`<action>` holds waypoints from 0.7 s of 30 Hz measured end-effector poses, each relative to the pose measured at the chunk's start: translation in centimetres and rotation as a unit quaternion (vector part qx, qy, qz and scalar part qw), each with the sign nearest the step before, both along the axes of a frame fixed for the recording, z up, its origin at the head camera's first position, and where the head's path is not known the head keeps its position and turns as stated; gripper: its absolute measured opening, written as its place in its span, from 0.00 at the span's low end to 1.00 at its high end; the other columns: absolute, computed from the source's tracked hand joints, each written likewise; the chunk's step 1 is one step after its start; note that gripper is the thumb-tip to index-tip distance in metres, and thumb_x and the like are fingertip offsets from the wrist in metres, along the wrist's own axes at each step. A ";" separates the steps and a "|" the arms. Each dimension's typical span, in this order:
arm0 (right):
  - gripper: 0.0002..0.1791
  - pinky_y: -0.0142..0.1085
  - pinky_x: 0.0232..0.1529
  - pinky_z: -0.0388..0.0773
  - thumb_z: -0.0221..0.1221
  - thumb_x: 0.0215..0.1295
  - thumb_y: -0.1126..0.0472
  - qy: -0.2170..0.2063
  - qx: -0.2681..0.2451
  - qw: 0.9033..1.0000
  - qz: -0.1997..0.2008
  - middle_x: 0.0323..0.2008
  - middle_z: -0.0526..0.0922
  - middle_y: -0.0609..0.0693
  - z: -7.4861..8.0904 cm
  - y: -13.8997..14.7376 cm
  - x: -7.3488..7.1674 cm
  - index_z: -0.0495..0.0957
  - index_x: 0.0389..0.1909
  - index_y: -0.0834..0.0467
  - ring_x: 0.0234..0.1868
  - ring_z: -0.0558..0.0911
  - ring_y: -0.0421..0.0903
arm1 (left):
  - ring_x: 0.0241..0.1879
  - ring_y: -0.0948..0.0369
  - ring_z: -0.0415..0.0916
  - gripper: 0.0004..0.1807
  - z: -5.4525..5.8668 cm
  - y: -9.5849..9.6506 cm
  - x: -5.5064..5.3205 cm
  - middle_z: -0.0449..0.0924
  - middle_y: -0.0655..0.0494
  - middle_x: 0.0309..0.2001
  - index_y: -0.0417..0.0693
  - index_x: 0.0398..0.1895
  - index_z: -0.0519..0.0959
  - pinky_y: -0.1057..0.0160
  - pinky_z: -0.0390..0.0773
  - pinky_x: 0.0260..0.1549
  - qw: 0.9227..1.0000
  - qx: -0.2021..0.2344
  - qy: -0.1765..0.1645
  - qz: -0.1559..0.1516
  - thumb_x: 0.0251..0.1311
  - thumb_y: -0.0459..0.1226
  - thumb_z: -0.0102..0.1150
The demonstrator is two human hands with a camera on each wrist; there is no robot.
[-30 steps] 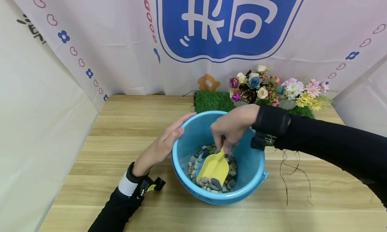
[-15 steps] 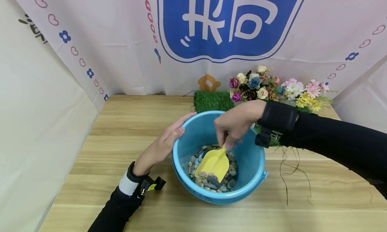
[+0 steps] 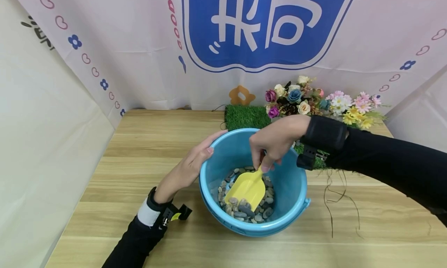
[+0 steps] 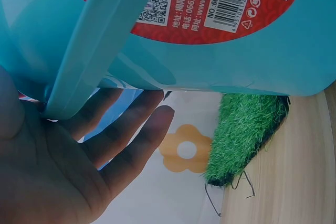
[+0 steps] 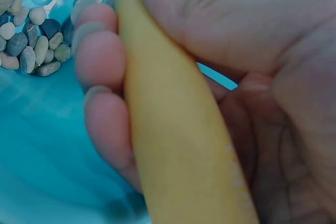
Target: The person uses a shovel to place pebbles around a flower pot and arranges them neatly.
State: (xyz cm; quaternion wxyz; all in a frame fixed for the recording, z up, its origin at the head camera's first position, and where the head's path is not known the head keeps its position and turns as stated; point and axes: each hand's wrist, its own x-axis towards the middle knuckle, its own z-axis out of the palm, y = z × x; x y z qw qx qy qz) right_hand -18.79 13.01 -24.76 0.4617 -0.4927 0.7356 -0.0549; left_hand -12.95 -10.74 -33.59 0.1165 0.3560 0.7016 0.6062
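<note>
A light blue bucket point(image 3: 297, 190) stands on the wooden table with several grey and tan pebbles point(image 3: 268, 213) at its bottom. My left hand point(image 3: 186, 165) rests against the bucket's left rim; in the left wrist view its fingers point(image 4: 131, 145) are fairly straight along the outside. Inside the bucket, my right hand point(image 3: 276, 141) grips the handle of a yellow toy shovel point(image 3: 247, 188), whose blade tilts down among the pebbles. Some pebbles lie on the blade's lower edge. The right wrist view shows the fingers and thumb wrapped around the yellow handle point(image 5: 168, 129).
Behind the bucket lies a green artificial turf mat point(image 3: 246, 117). Artificial flowers point(image 3: 304, 99) stand on it toward the right. Loose dark threads point(image 3: 330, 202) lie on the wooden table point(image 3: 146, 143) at right. A printed cloth point(image 3: 150, 66) hangs at the back.
My right hand has moved slightly up and to the right, with the shovel tilting a little. Pebbles on the blade have shifted toward its lower edge. The left hand and bucket stay put.
</note>
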 end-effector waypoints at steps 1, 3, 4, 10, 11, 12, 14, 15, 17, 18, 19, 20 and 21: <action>0.12 0.33 0.27 0.78 0.54 0.66 0.58 -0.002 -0.001 1.000 0.002 0.21 0.78 0.41 0.0 0.0 0.0 0.82 0.26 0.43 0.22 0.78 0.42 | 0.52 0.39 0.68 0.26 0.1 0.0 0.1 0.57 0.35 0.64 0.40 0.70 0.50 0.46 0.80 0.34 1.000 0.000 0.001 0.000 0.68 0.32 0.25; 0.13 0.32 0.26 0.77 0.54 0.66 0.58 -0.010 -0.006 1.000 0.006 0.20 0.75 0.42 0.1 0.0 0.1 0.79 0.22 0.46 0.21 0.76 0.41 | 0.52 0.39 0.68 0.26 0.3 0.0 0.2 0.57 0.36 0.64 0.39 0.69 0.51 0.46 0.80 0.34 1.000 -0.002 0.004 0.002 0.68 0.32 0.25; 0.14 0.32 0.25 0.76 0.54 0.66 0.58 -0.014 -0.009 1.000 0.005 0.19 0.74 0.42 0.1 0.0 0.2 0.77 0.20 0.47 0.20 0.74 0.40 | 0.52 0.39 0.67 0.26 0.4 0.0 0.2 0.57 0.36 0.64 0.38 0.69 0.51 0.45 0.80 0.34 1.000 -0.003 0.005 0.004 0.68 0.32 0.25; 0.18 0.31 0.22 0.72 0.53 0.67 0.59 -0.039 -0.026 0.999 0.002 0.16 0.65 0.44 0.3 0.3 0.4 0.68 0.15 0.53 0.18 0.68 0.39 | 0.52 0.39 0.67 0.25 0.6 0.0 0.3 0.57 0.36 0.63 0.37 0.69 0.51 0.43 0.79 0.35 1.000 -0.004 0.004 0.005 0.68 0.31 0.26; 0.17 0.31 0.23 0.72 0.53 0.67 0.60 -0.039 -0.027 0.999 0.003 0.16 0.66 0.45 0.4 0.3 0.4 0.69 0.16 0.54 0.18 0.68 0.39 | 0.52 0.39 0.67 0.25 0.6 0.0 0.3 0.58 0.36 0.63 0.37 0.69 0.51 0.43 0.79 0.35 1.000 -0.003 0.003 0.005 0.68 0.31 0.26; 0.16 0.31 0.23 0.73 0.53 0.67 0.60 -0.038 -0.026 0.999 0.002 0.17 0.67 0.45 0.4 0.3 0.3 0.70 0.17 0.53 0.19 0.69 0.39 | 0.52 0.39 0.67 0.25 0.6 0.1 0.3 0.58 0.36 0.63 0.37 0.69 0.51 0.43 0.79 0.35 1.000 -0.003 0.002 0.005 0.68 0.31 0.26; 0.15 0.31 0.24 0.73 0.53 0.67 0.59 -0.036 -0.022 0.999 0.003 0.18 0.69 0.45 0.5 0.4 0.2 0.73 0.18 0.53 0.19 0.71 0.40 | 0.52 0.39 0.67 0.25 0.7 0.1 0.3 0.57 0.36 0.63 0.37 0.69 0.51 0.42 0.79 0.35 1.000 -0.002 0.001 0.004 0.68 0.31 0.26; 0.14 0.31 0.24 0.74 0.53 0.67 0.59 -0.034 -0.021 0.999 0.001 0.18 0.70 0.45 0.6 0.4 0.2 0.75 0.20 0.52 0.19 0.72 0.40 | 0.52 0.38 0.67 0.25 0.6 0.1 0.3 0.58 0.35 0.63 0.36 0.69 0.50 0.42 0.79 0.35 1.000 -0.001 0.001 0.003 0.68 0.31 0.26; 0.12 0.32 0.25 0.76 0.53 0.67 0.60 -0.032 -0.021 0.999 0.001 0.19 0.73 0.44 0.6 0.5 0.1 0.78 0.23 0.50 0.20 0.73 0.41 | 0.52 0.38 0.67 0.25 0.6 0.1 0.3 0.58 0.35 0.63 0.36 0.69 0.50 0.42 0.79 0.35 1.000 0.000 0.001 0.002 0.68 0.31 0.26; 0.12 0.32 0.25 0.76 0.53 0.67 0.60 -0.032 -0.023 0.999 0.001 0.20 0.74 0.44 0.6 0.6 0.0 0.79 0.24 0.48 0.21 0.74 0.41 | 0.52 0.38 0.67 0.26 0.6 0.1 0.2 0.58 0.35 0.63 0.36 0.69 0.50 0.42 0.78 0.35 1.000 0.001 0.000 0.001 0.68 0.31 0.26; 0.12 0.33 0.26 0.76 0.53 0.67 0.59 -0.032 -0.026 0.999 0.002 0.20 0.74 0.43 0.7 0.6 0.0 0.79 0.25 0.48 0.21 0.74 0.42 | 0.52 0.38 0.67 0.26 0.6 0.1 0.2 0.58 0.34 0.62 0.36 0.69 0.50 0.41 0.78 0.35 1.000 0.002 0.000 0.000 0.68 0.31 0.26; 0.12 0.33 0.26 0.76 0.53 0.67 0.59 -0.034 -0.028 0.999 0.001 0.20 0.74 0.43 0.7 0.7 0.0 0.79 0.25 0.49 0.21 0.74 0.42 | 0.52 0.38 0.67 0.25 0.6 0.1 0.2 0.58 0.34 0.62 0.37 0.69 0.50 0.41 0.78 0.35 1.000 0.003 0.000 -0.001 0.68 0.31 0.26; 0.12 0.33 0.26 0.76 0.52 0.67 0.59 -0.035 -0.032 0.999 0.001 0.20 0.74 0.44 0.7 0.8 0.0 0.79 0.24 0.49 0.21 0.74 0.42 | 0.52 0.38 0.67 0.25 0.6 0.1 0.2 0.58 0.34 0.62 0.37 0.69 0.50 0.41 0.78 0.35 1.000 0.003 0.000 -0.002 0.68 0.31 0.26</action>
